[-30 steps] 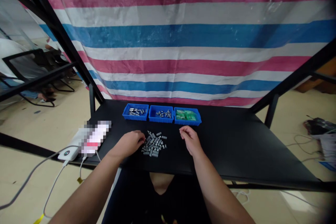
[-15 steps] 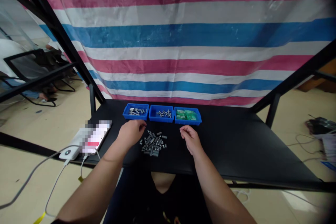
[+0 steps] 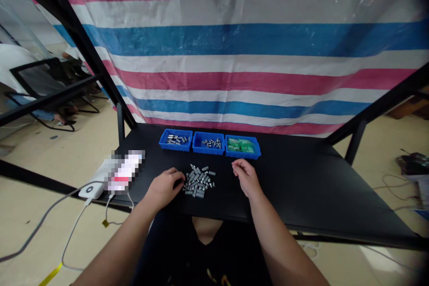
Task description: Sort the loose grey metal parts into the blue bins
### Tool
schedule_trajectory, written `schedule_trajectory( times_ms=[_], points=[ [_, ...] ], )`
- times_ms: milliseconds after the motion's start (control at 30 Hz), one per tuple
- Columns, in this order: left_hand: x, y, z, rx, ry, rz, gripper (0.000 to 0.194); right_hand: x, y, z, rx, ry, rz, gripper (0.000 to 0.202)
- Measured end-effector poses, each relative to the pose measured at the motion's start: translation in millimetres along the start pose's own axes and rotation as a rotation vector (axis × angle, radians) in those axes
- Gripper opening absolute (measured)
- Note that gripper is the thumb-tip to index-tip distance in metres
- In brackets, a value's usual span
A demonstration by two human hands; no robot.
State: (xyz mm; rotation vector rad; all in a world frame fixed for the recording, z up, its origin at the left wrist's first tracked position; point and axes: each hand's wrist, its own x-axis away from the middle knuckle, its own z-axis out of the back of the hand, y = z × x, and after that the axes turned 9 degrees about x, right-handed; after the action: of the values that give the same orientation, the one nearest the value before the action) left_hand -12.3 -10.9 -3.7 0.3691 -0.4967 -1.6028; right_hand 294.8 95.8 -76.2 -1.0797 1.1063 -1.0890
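A loose pile of small grey metal parts (image 3: 199,182), short cylinders and screw-like pieces, lies on the black table. At the pile's left edge is my left hand (image 3: 165,188), fingers curled and tips touching or very near the parts; what they pinch is hidden. Right of the pile, my right hand (image 3: 247,178) hovers with fingers pressed together, and anything between them is too small to make out. Behind stand three blue trays: the left tray (image 3: 176,148) with metal cylinders, the middle tray (image 3: 208,152) with small screws, the right tray (image 3: 243,156) with green packets.
A white power bank (image 3: 92,189) and a blurred-out phone (image 3: 125,172) with cables lie at the table's left end. Black frame posts (image 3: 351,143) flank the table (image 3: 301,187). A striped sheet (image 3: 228,40) hangs behind. A seated person (image 3: 20,71) is at far left.
My left hand has come down and toward me, from in front of the left tray to the pile's left edge. My right hand has stayed nearly in place. The view has shifted slightly.
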Motion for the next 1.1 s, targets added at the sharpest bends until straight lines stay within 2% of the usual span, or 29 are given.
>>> schedule_trajectory(
  times_ms=[133,233,333,400,467,533,567,633,733,800,900,1000,1100],
  points=[
    [0,-3,-5.0,-0.057,0.004,-0.095,0.017,0,-1,0,0.01,0.0,-0.004,0.015],
    [-11,3,1.4,-0.105,-0.003,-0.084,0.016,0,-1,1,0.012,0.0,-0.004,0.014],
    [-39,24,18.5,-0.147,0.001,-0.097,0.017,0,-1,1,0.017,-0.001,-0.005,0.014],
    [-61,43,32.6,-0.156,0.073,-0.108,0.022,0,-1,1,0.016,0.0,-0.008,0.014],
    [-80,59,44.9,-0.195,0.143,-0.064,0.034,0,-1,1,0.007,0.008,-0.01,0.014],
    [-88,66,52.3,-0.263,0.138,-0.011,0.048,0,0,1,-0.005,0.012,-0.011,0.014],
    [-87,66,53.5,-0.28,0.132,0.006,0.051,0,0,1,-0.006,0.014,-0.011,0.015],
    [-79,59,50.5,-0.271,0.118,0.018,0.043,0,1,1,-0.003,0.012,-0.012,0.016],
    [-57,37,37.3,-0.218,0.036,0.011,0.027,0,0,1,-0.001,0.005,-0.017,0.017],
    [-43,23,27.1,-0.178,-0.034,-0.016,0.025,0,0,1,-0.001,-0.002,-0.022,0.017],
    [-30,8,14.9,-0.119,-0.072,-0.04,0.025,-1,-2,1,0.006,-0.002,-0.024,0.016],
    [-32,8,10.7,-0.136,-0.1,0.028,0.02,0,-2,1,0.009,0.005,-0.026,0.017],
    [-47,24,19.1,-0.2,-0.129,0.059,0.017,0,-3,1,0.002,0.001,-0.029,0.017]
  ],
)
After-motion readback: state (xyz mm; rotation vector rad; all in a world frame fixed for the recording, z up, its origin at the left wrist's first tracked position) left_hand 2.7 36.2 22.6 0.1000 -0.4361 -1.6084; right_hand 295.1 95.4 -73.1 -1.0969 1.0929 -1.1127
